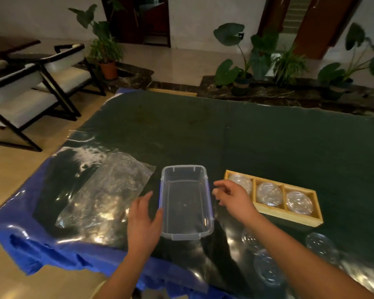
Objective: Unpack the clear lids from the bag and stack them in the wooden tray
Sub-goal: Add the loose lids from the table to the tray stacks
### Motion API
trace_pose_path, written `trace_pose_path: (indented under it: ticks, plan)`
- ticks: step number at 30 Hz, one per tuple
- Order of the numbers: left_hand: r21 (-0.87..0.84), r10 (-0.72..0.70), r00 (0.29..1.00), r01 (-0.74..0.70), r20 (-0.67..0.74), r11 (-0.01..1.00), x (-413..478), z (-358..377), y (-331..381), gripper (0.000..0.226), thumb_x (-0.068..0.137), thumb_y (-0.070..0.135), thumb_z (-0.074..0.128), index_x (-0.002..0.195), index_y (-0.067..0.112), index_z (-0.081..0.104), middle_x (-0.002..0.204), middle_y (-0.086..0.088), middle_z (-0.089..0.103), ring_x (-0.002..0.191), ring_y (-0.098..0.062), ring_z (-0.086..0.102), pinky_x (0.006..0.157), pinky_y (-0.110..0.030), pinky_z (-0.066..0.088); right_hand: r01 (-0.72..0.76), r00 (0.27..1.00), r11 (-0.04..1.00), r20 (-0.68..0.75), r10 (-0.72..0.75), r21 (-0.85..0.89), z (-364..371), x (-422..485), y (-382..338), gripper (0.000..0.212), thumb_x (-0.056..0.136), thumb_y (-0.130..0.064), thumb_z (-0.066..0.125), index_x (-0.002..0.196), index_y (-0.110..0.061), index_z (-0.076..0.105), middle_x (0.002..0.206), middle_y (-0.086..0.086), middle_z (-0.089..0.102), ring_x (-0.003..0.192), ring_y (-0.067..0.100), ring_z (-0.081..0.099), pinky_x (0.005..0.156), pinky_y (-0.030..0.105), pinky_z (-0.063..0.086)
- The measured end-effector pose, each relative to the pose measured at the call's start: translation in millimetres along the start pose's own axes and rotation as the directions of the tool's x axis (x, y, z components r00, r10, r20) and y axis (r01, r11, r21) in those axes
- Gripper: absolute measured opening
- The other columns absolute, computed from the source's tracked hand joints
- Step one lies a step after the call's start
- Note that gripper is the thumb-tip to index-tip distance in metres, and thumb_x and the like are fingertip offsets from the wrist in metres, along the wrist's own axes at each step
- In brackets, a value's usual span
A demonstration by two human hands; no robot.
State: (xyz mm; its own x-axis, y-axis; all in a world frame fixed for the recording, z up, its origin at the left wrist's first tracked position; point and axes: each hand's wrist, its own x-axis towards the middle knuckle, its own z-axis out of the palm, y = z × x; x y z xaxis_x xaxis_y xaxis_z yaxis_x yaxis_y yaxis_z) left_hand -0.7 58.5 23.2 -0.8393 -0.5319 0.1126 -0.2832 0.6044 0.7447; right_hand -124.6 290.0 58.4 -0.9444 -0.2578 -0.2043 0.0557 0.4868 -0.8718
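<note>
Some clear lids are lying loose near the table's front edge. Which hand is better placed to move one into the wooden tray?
Probably the right hand. It hangs empty beside the wooden tray, and the loose clear lids lie on that side. The left hand rests against the plastic container, farther away.

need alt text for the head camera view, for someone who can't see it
Two bare hands hover empty over a dark covered table, the left hand touching an empty clear plastic bin, the right hand beside it. A wooden tray right of the bin holds clear lids in three compartments; a clear bag lies left.
</note>
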Motion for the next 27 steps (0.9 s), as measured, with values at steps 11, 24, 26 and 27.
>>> trace_pose_path:
  ticks: [11, 24, 26, 27]
  plan:
    - [-0.157, 0.322, 0.854, -0.282, 0.408, 0.946, -61.1, 108.7, 87.1, 0.039, 0.089, 0.013, 0.072, 0.127, 0.017, 0.066, 0.116, 0.000, 0.063, 0.105, -0.018, 0.063, 0.091, -0.036, 0.052, -0.205, 0.939, 0.972, -0.257, 0.229, 0.118, -108.0, -88.2, 110.9, 0.018, 0.090, -0.013, 0.069, 0.094, -0.030, 0.069, 0.083, 0.005, 0.073, 0.087, 0.031, 0.071, 0.088, 0.050, 0.057]
    - [0.064, 0.198, 0.720, -0.319, 0.665, 0.946, -77.3, 203.0, 105.3, 0.057, 0.094, 0.032, 0.066, 0.147, 0.023, 0.048, 0.144, -0.005, 0.053, 0.132, -0.023, 0.047, 0.108, -0.038, 0.041, -0.422, 0.844, 0.905, -0.345, 0.411, 0.047, -165.7, -167.7, 195.1, 0.017, 0.092, -0.018, 0.066, 0.104, -0.029, 0.069, 0.095, -0.001, 0.074, 0.092, 0.021, 0.070, 0.089, 0.039, 0.056]
    - [0.143, 0.158, 0.676, -0.367, 0.720, 0.919, -76.0, 209.3, 105.2, 0.067, 0.095, 0.039, 0.063, 0.155, 0.026, 0.035, 0.156, -0.006, 0.041, 0.142, -0.027, 0.037, 0.113, -0.043, 0.038, -0.438, 0.850, 0.897, -0.355, 0.390, -0.062, -162.9, -170.4, 201.5, 0.020, 0.090, -0.021, 0.069, 0.109, -0.028, 0.068, 0.102, -0.003, 0.072, 0.101, 0.021, 0.067, 0.086, 0.029, 0.051]
    - [0.194, 0.123, 0.649, -0.395, 0.751, 0.898, -75.2, 212.5, 105.5, 0.072, 0.096, 0.043, 0.061, 0.158, 0.028, 0.028, 0.162, -0.007, 0.032, 0.147, -0.028, 0.031, 0.115, -0.046, 0.036, -0.445, 0.860, 0.875, -0.365, 0.357, -0.193, -161.8, -171.4, 205.3, 0.028, 0.088, -0.026, 0.071, 0.116, -0.026, 0.067, 0.110, -0.004, 0.069, 0.108, 0.021, 0.063, 0.088, 0.026, 0.048]
